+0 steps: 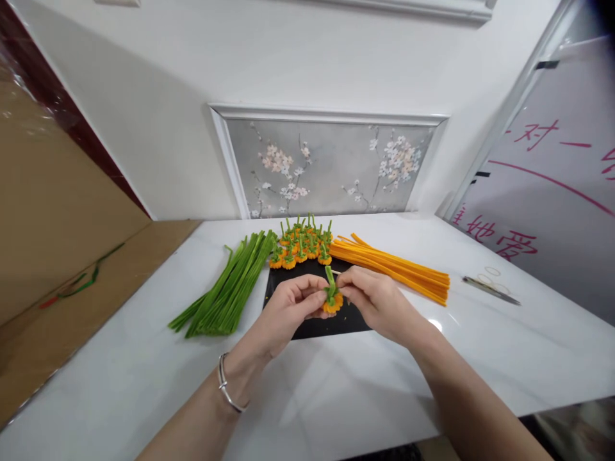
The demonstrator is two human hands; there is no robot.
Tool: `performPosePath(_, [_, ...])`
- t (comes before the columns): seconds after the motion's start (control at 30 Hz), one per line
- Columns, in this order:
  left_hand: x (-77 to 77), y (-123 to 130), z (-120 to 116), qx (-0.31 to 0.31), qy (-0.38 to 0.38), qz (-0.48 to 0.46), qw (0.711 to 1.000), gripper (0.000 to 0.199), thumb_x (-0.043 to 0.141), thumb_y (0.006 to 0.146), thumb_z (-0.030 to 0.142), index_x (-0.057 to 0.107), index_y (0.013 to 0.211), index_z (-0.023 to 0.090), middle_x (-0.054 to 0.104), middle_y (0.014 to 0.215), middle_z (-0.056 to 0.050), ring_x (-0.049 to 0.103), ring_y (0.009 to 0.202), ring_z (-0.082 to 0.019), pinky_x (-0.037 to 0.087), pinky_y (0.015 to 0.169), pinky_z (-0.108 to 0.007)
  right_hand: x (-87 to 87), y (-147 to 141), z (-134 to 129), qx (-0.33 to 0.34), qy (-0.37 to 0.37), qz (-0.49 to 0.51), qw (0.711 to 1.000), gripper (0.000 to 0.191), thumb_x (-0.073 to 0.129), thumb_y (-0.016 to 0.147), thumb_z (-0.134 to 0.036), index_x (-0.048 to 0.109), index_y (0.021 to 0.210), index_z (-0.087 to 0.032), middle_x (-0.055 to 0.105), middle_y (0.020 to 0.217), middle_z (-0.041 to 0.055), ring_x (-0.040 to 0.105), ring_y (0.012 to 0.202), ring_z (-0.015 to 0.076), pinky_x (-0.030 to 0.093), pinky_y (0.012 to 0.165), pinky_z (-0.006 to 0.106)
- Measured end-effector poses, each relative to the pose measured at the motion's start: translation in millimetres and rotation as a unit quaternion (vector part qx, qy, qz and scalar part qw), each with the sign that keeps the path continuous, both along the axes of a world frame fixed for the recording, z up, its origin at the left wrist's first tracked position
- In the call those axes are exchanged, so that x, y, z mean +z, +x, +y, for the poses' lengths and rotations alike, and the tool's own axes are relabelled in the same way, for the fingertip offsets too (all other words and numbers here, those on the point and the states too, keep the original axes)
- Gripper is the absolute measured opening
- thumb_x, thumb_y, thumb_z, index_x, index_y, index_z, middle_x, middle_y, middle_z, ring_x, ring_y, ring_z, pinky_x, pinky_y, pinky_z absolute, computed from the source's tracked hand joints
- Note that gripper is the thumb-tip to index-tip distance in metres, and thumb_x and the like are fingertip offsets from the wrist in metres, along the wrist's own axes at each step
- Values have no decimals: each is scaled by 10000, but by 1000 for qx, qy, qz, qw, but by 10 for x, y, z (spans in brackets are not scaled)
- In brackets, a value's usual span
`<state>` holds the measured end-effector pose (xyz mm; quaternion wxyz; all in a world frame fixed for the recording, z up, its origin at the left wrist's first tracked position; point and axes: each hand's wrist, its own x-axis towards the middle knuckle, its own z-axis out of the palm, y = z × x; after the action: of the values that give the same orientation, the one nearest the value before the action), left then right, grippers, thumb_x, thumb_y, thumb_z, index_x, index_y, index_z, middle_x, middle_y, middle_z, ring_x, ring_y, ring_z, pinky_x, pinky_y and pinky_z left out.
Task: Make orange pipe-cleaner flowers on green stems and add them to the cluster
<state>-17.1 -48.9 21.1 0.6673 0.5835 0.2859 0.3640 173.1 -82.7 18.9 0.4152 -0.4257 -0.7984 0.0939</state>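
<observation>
Above a black mat (307, 330), a small pipe-cleaner pumpkin (332, 303) with ridged orange lobes and an upright green stem is held between my two hands. My left hand (300, 304) pinches it from the left side, thumb and fingers closed. My right hand (377, 298) is closed too, with its fingertips at the green leafy part near the base of the stem. A thin pale stick end (336, 273) shows by the right fingers; most of it is hidden. Just beyond stand several finished-looking pipe-cleaner pumpkins (302, 246) in a cluster, green stems up.
A bundle of green pipe cleaners (228, 288) lies left of the mat. Orange pipe cleaners (394, 266) lie to its right. Farther right on the white table (480, 358) are scissors (492, 291) and pale loops (491, 272). Cardboard (72, 307) borders the left; a panelled wall stands behind.
</observation>
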Motion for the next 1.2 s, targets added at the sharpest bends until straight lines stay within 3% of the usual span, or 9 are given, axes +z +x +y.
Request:
performPosePath(0.13, [4, 3, 4, 17, 20, 16, 1000, 133, 674, 816, 281, 619, 831, 161, 599, 769, 2, 570, 690, -99, 512, 689, -233, 4, -6, -2, 0, -93, 106, 990, 159, 426, 945, -200, 584, 930, -200, 563, 661, -30, 545, 570, 105, 442, 560, 218])
performPosePath(0.23, [-2, 8, 1, 30, 49, 35, 998, 111, 649, 834, 270, 620, 830, 163, 610, 775, 1, 572, 713, -102, 514, 715, -239, 8, -10, -10, -7, -106, 128, 986, 116, 466, 929, -221, 576, 898, -197, 541, 629, -40, 514, 535, 98, 417, 520, 207])
performPosePath(0.5, [-87, 72, 21, 98, 170, 95, 976, 125, 601, 852, 277, 622, 820, 157, 620, 740, -1, 581, 682, -109, 503, 666, -230, -49, -129, 1, -57, 17, 17, 998, 121, 492, 886, -115, 578, 837, -186, 592, 764, 19, 559, 673, 139, 430, 613, 240])
performPosePath(0.7, [-82, 104, 4, 121, 112, 72, 984, 138, 613, 828, 292, 584, 817, 158, 611, 729, 8, 603, 679, -116, 538, 699, -257, -100, -167, 14, -92, 59, -67, 992, 175, 405, 928, -129, 555, 849, -172, 579, 818, 62, 569, 708, 176, 451, 648, 288])
performPosePath(0.93, [-78, 100, -7, 125, 156, 90, 976, 108, 615, 825, 265, 604, 803, 161, 624, 708, -1, 603, 671, -128, 517, 667, -246, -92, -120, 17, -58, 56, -5, 997, 150, 521, 906, -132, 603, 1011, -202, 631, 938, 47, 626, 815, 154, 512, 720, 257])
performPosePath(1.07, [-87, 108, -23, 137, 170, 84, 972, 107, 617, 824, 271, 625, 817, 164, 658, 745, -15, 626, 704, -146, 509, 671, -248, -170, -183, -23, -61, 174, -52, 981, 189, 494, 922, -120, 660, 961, -200, 675, 944, 77, 648, 825, 169, 540, 715, 277])
performPosePath(1.2, [-61, 97, -36, 183, 177, 70, 964, 73, 616, 823, 244, 630, 832, 172, 675, 777, -13, 635, 731, -147, 501, 692, -245, -237, -273, -63, -45, 275, -106, 954, 245, 520, 898, -75, 653, 1074, -181, 696, 966, 108, 649, 825, 194, 556, 742, 329])
